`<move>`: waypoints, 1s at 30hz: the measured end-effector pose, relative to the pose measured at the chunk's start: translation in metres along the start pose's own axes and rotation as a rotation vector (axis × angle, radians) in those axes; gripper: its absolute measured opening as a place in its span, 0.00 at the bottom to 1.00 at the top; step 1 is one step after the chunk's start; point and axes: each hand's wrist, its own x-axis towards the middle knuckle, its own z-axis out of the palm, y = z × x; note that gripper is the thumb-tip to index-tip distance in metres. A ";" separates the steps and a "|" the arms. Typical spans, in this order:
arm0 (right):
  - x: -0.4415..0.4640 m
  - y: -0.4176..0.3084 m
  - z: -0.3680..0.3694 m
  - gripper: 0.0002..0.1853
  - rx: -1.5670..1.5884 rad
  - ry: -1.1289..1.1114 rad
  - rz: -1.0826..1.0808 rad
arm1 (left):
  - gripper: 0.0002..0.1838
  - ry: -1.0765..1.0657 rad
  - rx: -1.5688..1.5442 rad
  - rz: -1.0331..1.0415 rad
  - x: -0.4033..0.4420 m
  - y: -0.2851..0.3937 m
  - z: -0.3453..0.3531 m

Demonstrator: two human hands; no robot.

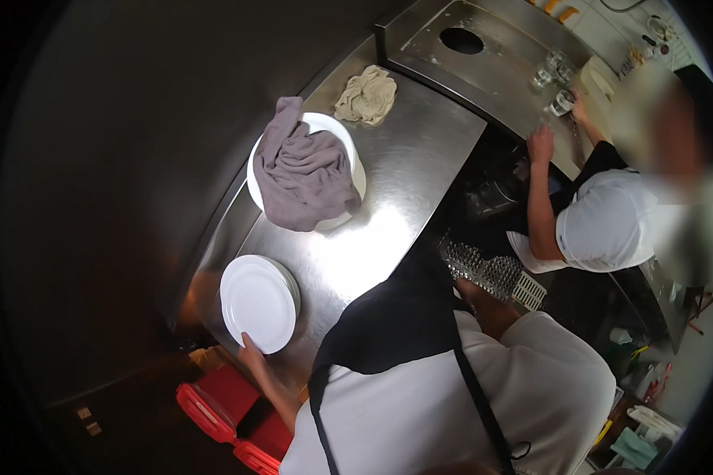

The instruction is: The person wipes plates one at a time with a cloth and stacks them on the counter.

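My left hand point(252, 355) is at the near edge of a stack of white plates point(258, 304) on the steel counter. A thumb or finger lies on the rim of the top plate, and the other fingers are mostly hidden. My right forearm point(486, 307) bends in behind my black apron, which hides the right hand. Beyond the plates stands a white tub point(358, 184) with a greyish-purple cloth point(307, 174) draped over it.
A crumpled beige cloth point(366, 96) lies farther along the steel counter point(420, 142). At right, a co-worker point(610, 218) holds a glass point(562, 103) near other glasses point(543, 77). A steel surface with a round hole point(461, 40) is at the back. Red containers point(230, 408) stand below left.
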 end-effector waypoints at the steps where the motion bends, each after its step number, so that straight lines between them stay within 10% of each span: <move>1: 0.005 0.009 -0.006 0.32 -0.009 0.034 -0.014 | 0.32 -0.049 0.029 -0.080 -0.011 0.015 -0.006; 8: -0.017 0.023 0.008 0.30 -0.001 0.179 -0.006 | 0.34 -0.189 0.181 -0.118 -0.020 0.036 -0.011; 12: 0.009 0.031 -0.021 0.20 -0.169 0.451 -0.146 | 0.31 0.164 0.397 0.132 -0.043 0.047 0.005; 14: 0.017 0.021 -0.065 0.12 -0.575 0.203 -0.211 | 0.32 0.239 0.435 0.060 -0.047 0.051 0.014; 16: -0.034 -0.031 -0.022 0.11 -1.152 0.262 -0.458 | 0.32 0.286 0.257 0.003 -0.045 0.043 0.024; 20: -0.119 -0.176 0.109 0.04 -0.620 0.264 -1.183 | 0.33 0.314 0.174 0.012 -0.044 0.036 0.032; 25: -0.239 -0.298 0.320 0.27 -1.188 0.371 -1.897 | 0.24 0.581 0.004 0.194 -0.047 0.046 0.034; 30: -0.149 -0.343 0.419 0.28 -1.738 0.171 -1.876 | 0.16 0.642 -0.146 0.491 -0.088 0.131 0.010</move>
